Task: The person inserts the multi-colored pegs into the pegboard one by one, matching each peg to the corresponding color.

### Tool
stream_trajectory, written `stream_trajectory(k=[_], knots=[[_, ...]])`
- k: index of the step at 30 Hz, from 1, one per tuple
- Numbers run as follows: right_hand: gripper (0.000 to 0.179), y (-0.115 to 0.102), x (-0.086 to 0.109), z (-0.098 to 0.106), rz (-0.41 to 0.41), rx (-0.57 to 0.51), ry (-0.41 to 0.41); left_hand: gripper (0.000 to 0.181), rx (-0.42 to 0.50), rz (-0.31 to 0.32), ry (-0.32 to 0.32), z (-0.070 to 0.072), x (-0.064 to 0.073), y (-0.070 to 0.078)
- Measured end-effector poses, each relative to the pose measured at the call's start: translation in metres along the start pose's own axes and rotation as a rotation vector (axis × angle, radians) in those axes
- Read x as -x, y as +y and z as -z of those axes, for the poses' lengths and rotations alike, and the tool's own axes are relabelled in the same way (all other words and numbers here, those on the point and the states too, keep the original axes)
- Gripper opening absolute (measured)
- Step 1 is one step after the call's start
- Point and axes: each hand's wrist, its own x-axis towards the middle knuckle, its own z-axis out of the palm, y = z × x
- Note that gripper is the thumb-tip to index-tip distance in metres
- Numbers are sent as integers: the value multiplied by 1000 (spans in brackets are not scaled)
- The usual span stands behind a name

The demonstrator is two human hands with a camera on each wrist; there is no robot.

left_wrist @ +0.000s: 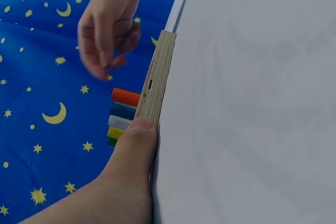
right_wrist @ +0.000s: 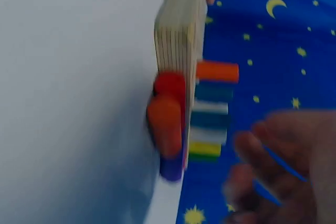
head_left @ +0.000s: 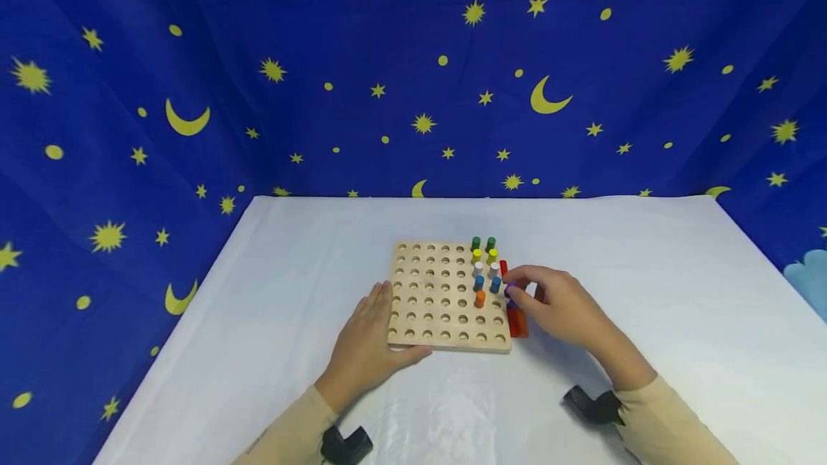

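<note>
A wooden pegboard [head_left: 405, 294] lies flat, with pairs of green [head_left: 476, 243], yellow [head_left: 477, 256], white [head_left: 478, 270] and blue [head_left: 479, 283] pegs upright at its right side. One orange peg [head_left: 480, 300] stands in the row nearer me. My left hand [head_left: 363, 346] rests against the board's near-left corner, fingers along the left side and thumb at the front edge. Over the loose pegs by the right edge hovers my right hand [head_left: 561, 301], fingers loosely bent. The right wrist view shows nothing between them, and the loose purple peg [right_wrist: 171, 169] lies apart.
Loose red [right_wrist: 170, 81] and orange [right_wrist: 166, 124] pegs lie beside the purple one, along the board's right edge. White cloth covers the table [head_left: 310, 257]. A blue curtain [head_left: 362, 41] with moons and stars rises behind and at both sides.
</note>
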Motion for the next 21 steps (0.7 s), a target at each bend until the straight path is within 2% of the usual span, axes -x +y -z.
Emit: stream_trajectory(k=[4, 7, 9, 12, 18, 21], knots=[[22, 9, 8, 9, -60, 1, -194, 130, -2, 2, -1, -1, 0, 0], [37, 13, 12, 10, -83, 3, -261, 130, -10, 1, 7, -1, -1, 0], [45, 14, 13, 9, -90, 20, -272, 130, -15, 3, 9, -1, -1, -1], [48, 17, 14, 5, -65, 48, -257, 130, -11, 12, -2, 0, 0, -1], [41, 23, 14, 0, 0, 61, -225, 130, -8, 24, -15, 2, -1, 0], [37, 26, 14, -1, -19, 35, -211, 130, -7, 22, -25, 2, -1, 1]])
